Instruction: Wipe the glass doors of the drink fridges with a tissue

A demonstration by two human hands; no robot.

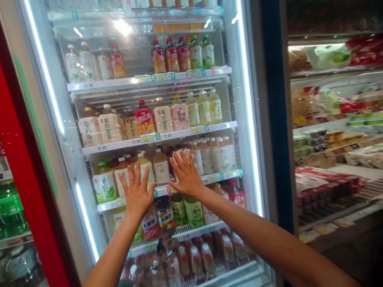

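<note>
- my left hand (137, 195) is spread wide, fingers up, palm flat against the glass door (239, 99).
- my right hand (187, 175) is just beside it to the right and slightly higher, fingers splayed, flat on the same glass.
- behind the glass, a pale tea bottle (160, 165) stands between my two hands.
- a green tea bottle (104, 183) sits left of my left hand.
- red bottles (194, 257) lie below both wrists.

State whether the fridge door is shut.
Looks shut: left hand and right hand lie flat on the glass door, bottles behind it; its closing edge is unclear.
</note>
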